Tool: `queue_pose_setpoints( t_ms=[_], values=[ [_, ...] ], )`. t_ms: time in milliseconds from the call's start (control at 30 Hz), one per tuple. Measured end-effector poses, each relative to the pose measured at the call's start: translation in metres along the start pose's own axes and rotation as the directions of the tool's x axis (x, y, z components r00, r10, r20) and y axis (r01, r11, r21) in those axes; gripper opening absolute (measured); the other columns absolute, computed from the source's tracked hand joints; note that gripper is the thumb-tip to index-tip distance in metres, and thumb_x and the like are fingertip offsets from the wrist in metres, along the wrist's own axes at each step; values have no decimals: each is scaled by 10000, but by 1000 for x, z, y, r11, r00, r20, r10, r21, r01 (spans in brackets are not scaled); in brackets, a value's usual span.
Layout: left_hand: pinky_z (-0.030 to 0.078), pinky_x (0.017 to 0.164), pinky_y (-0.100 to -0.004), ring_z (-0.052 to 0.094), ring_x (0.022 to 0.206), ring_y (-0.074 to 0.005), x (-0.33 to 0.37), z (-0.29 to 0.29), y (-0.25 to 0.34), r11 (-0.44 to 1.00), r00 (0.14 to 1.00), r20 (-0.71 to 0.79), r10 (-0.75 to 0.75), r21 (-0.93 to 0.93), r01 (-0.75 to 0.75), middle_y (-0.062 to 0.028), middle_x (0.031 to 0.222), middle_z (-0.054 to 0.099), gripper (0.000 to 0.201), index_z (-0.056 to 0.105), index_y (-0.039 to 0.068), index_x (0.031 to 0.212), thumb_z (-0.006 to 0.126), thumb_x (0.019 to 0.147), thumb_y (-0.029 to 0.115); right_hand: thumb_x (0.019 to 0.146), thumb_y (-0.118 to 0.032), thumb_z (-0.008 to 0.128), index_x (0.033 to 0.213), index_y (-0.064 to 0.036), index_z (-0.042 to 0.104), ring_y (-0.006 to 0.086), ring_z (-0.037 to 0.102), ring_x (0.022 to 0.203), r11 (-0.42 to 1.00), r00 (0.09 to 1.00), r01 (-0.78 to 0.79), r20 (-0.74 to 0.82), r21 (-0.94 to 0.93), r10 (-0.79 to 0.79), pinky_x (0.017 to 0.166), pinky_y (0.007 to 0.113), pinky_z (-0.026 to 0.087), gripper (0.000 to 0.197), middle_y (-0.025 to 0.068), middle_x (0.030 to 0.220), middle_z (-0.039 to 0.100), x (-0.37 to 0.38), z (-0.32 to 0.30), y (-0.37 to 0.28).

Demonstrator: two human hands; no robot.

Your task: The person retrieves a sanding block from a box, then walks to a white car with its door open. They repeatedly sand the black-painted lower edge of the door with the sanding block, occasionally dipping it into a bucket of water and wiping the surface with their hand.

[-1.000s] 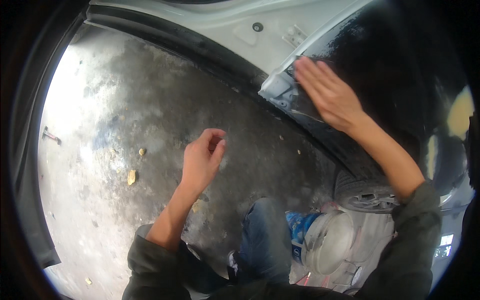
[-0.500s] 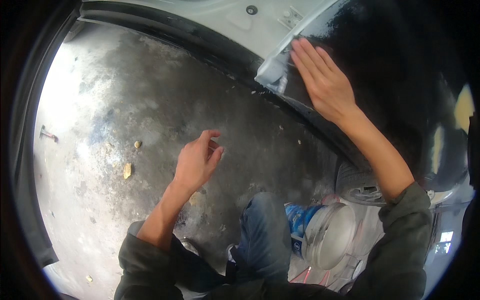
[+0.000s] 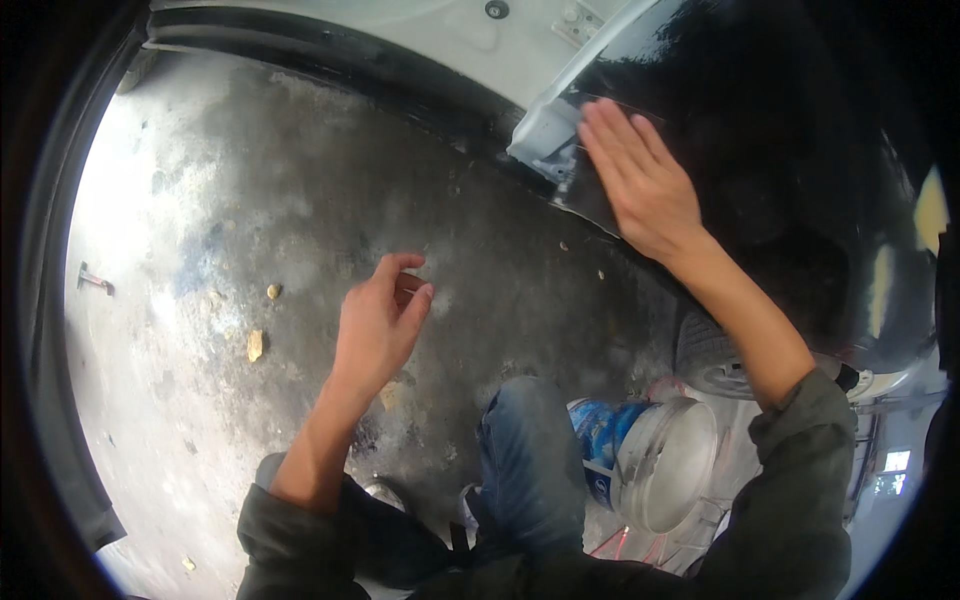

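My right hand [image 3: 645, 185] lies flat on a glossy black car body panel [image 3: 760, 130], its fingers stretched out. The fingertips are beside a light grey patch [image 3: 548, 138] at the panel's lower corner, next to the pale door opening. Nothing shows between the fingers. My left hand [image 3: 380, 320] hangs in the air over the dark floor, fingers loosely curled and apart from the thumb, with nothing seen in it.
A blue and white bucket [image 3: 665, 465] lies tilted beside my knee [image 3: 530, 450]. Behind it sits a car wheel [image 3: 710, 355]. Yellowish lumps [image 3: 255, 345] and a small scraper-like tool [image 3: 96, 280] lie on the stained floor [image 3: 250, 200]. Cream patches [image 3: 930, 210] mark the panel at right.
My right hand has slid slightly down along the panel, away from its upper edge. My left hand has shifted a little to the left. The view has moved slightly.
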State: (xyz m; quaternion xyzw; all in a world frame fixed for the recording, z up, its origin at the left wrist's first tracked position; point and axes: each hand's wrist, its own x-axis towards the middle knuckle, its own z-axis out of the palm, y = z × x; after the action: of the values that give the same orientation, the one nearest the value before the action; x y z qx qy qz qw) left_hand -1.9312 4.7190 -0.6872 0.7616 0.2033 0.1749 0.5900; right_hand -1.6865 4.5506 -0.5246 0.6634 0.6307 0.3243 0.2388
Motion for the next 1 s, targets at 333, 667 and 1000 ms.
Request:
queue_pose_setpoints(
  t_ms=[333,667,1000],
  values=[
    [574,739,-352,751,814,-263,5,8,-1,991,995,54,-83,-103,89,-152,928,765,304,622,8,1209,691,939,130,945,-80,449,1452,42,539,247,390,1520,999,999,-37,15,-11,37,1243,414,283,529,128,1586,483,6,-5,-2],
    [560,755,-292,712,831,-144,1,26,23,982,979,179,-92,-144,119,-96,956,752,310,615,-1,1244,683,973,134,933,-71,460,1464,55,522,264,321,1556,999,999,-46,5,-12,46,1265,421,241,550,146,1624,427,-18,5,17],
    [565,723,-335,746,794,-230,-10,0,9,998,998,33,-58,-34,59,-135,942,763,304,620,4,1218,684,948,130,953,-82,438,1486,45,507,255,325,1555,994,993,-105,-60,2,105,1274,419,217,552,147,1626,427,-24,22,2]
  ],
)
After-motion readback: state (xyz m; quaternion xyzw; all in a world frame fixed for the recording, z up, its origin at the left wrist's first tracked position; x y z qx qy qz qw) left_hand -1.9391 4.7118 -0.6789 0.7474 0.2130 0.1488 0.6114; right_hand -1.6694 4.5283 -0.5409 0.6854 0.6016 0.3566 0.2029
